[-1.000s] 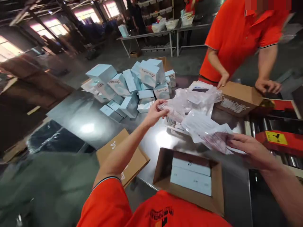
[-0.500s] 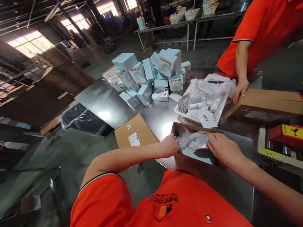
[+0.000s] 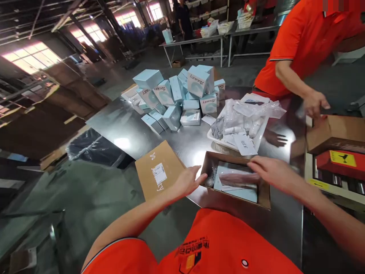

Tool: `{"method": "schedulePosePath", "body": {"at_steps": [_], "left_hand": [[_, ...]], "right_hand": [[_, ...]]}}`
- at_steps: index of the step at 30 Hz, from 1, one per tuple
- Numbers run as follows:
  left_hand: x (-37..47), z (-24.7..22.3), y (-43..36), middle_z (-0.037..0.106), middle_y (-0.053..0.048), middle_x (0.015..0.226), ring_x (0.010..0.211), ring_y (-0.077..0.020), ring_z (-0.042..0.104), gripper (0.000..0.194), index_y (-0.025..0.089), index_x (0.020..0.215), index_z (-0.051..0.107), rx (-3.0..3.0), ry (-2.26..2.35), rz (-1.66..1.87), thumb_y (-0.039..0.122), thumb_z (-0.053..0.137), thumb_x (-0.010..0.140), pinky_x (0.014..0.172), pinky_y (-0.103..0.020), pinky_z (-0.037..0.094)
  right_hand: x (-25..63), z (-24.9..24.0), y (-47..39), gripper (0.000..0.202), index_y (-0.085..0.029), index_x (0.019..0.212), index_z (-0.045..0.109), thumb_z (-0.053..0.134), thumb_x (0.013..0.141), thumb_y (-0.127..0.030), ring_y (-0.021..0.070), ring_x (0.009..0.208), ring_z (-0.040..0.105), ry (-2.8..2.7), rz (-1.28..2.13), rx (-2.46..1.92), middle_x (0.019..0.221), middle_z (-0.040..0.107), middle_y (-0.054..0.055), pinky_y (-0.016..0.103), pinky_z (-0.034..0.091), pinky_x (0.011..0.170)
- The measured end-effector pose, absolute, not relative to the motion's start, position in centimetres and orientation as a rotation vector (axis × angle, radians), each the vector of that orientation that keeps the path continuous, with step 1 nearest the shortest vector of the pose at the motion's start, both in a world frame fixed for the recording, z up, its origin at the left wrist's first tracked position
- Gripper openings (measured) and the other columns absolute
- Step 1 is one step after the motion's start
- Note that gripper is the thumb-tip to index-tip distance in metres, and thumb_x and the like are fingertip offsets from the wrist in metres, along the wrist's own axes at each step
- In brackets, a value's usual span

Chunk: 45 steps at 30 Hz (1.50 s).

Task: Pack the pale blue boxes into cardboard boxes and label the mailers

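Open brown carton point(image 3: 264, 196) on a steel table point(image 3: 111, 127), directly before the body

Inside this carton, light-blue boxes point(image 3: 249, 195) lying flat, with clear plastic point(image 3: 211, 177) mostly at the 9 o'clock end. By the clock around the carton, with 12 at its far side: at 9, left hand point(image 3: 186, 182), thumb parted from the fingers and just at the rim; at 2, right hand point(image 3: 265, 169), fingers bent over the far rim. Cannot tell whether pinching anything there.

Just beyond, at 12, white tray point(image 3: 218, 140) heaped with plastic packets point(image 3: 242, 110). Past the left hand, at 9, brown cardboard point(image 3: 146, 167) with a white label point(image 3: 159, 174). Farther, toward 11, pile of printed cartons point(image 3: 176, 99). At 1, co-worker in orange shirt point(image 3: 299, 42), with one hand point(image 3: 313, 103) just at another brown box point(image 3: 342, 129), at 2. Near 3, roller conveyor point(image 3: 338, 179) with yellow sign point(image 3: 343, 158).
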<state>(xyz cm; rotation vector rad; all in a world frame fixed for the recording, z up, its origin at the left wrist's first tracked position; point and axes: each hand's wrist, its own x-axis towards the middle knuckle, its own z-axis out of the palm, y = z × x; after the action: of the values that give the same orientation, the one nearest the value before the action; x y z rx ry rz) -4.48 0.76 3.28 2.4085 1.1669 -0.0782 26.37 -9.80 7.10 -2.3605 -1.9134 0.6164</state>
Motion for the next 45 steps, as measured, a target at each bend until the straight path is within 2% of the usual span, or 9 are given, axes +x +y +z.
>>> {"method": "schedulePosePath", "body": {"at_steps": [5,9,13,19,24,29,35,39,45], "left_hand": [[-3.4,2.9,-1.2,0.066,-0.021,0.137,0.128,-0.0333,0.063,0.061,0.010,0.140,0.055,2.419,1.051,-0.103,0.056,0.038,0.103,0.108,-0.045,0.049],[-1.0,1.2,-2.5,0.059,-0.028,0.143,0.132,-0.0404,0.057,0.080,0.007,0.142,0.056,2.603,0.861,-0.237,0.071,0.041,0.097,0.106,-0.052,0.048],[1.3,-1.0,-2.1,0.070,-0.021,0.120,0.114,-0.0373,0.065,0.069,0.017,0.111,0.077,2.715,0.628,-0.288,0.067,0.031,0.101,0.092,-0.050,0.054],[3.4,-6.8,1.0,0.068,-0.020,0.128,0.121,-0.0363,0.061,0.064,0.017,0.133,0.066,2.725,0.774,0.553,0.064,0.062,0.090,0.104,-0.055,0.046],[0.9,-10.4,0.6,0.057,-0.020,0.146,0.149,-0.0431,0.037,0.077,0.021,0.134,0.063,2.296,1.047,0.927,0.063,0.080,0.072,0.126,-0.064,0.010],[0.6,-10.4,-4.4,0.048,-0.019,0.156,0.140,-0.0340,0.052,0.103,0.019,0.162,0.024,1.170,1.265,0.534,0.069,0.065,0.083,0.118,-0.048,0.041],[8.2,-9.7,-9.4,0.040,-0.010,0.164,0.139,-0.0297,0.053,0.080,0.032,0.157,0.038,0.499,0.882,0.229,0.077,0.047,0.091,0.110,-0.046,0.050],[11.4,-9.8,-8.8,0.029,-0.010,0.168,0.137,-0.0272,0.053,0.077,0.038,0.160,0.027,0.451,0.872,0.046,0.079,0.030,0.095,0.098,-0.048,0.054],[12.6,-12.6,-8.9,0.041,-0.013,0.160,0.138,-0.0306,0.048,0.083,0.032,0.153,0.042,0.559,0.895,-0.006,0.080,0.051,0.086,0.096,-0.044,0.052]], "right_hand": [[29.6,4.7,-15.0,0.041,-0.025,0.068,0.044,0.037,0.095,-0.055,0.0267,0.066,0.061,-1.682,0.833,-2.469,0.068,0.062,0.011,0.037,0.037,0.060],[26.2,0.3,-13.9,0.040,-0.024,0.081,0.055,0.029,0.097,-0.050,0.0272,0.086,0.067,-1.786,0.984,-2.124,0.090,0.071,0.010,0.038,0.050,0.079],[24.6,-1.4,-10.8,0.040,-0.021,0.093,0.064,0.032,0.100,-0.044,0.0257,0.098,0.068,-1.921,1.061,-1.945,0.105,0.073,0.012,0.038,0.053,0.089],[25.4,-0.5,-8.5,0.048,-0.014,0.135,0.062,0.035,0.106,-0.040,0.0324,0.133,0.054,-1.858,0.000,-1.940,0.138,0.064,0.016,0.055,0.040,0.113],[23.0,-4.8,-12.3,0.046,-0.015,0.145,0.056,0.039,0.107,-0.034,0.0321,0.141,0.048,-2.099,-0.241,-1.869,0.148,0.057,0.013,0.067,0.011,0.124],[19.4,-7.0,-17.3,0.043,-0.016,0.132,0.068,0.043,0.107,-0.040,0.0299,0.138,0.052,-1.992,-0.114,-1.991,0.138,0.066,0.012,0.063,0.005,0.127],[19.3,-8.6,-19.0,0.076,-0.016,0.146,0.059,0.058,0.091,-0.069,0.0461,0.149,0.032,-1.739,-0.103,-2.274,0.158,0.041,0.026,0.074,0.018,0.118],[29.2,-9.4,-19.9,0.056,-0.022,0.149,0.056,0.054,0.099,-0.047,0.0417,0.153,0.027,-1.767,-0.084,-2.304,0.161,0.039,0.018,0.074,0.014,0.120],[44.3,-7.8,-14.5,0.053,-0.026,0.149,0.055,0.052,0.098,-0.041,0.0360,0.153,0.028,-1.995,0.046,-2.154,0.159,0.045,0.009,0.068,0.010,0.124]]}}
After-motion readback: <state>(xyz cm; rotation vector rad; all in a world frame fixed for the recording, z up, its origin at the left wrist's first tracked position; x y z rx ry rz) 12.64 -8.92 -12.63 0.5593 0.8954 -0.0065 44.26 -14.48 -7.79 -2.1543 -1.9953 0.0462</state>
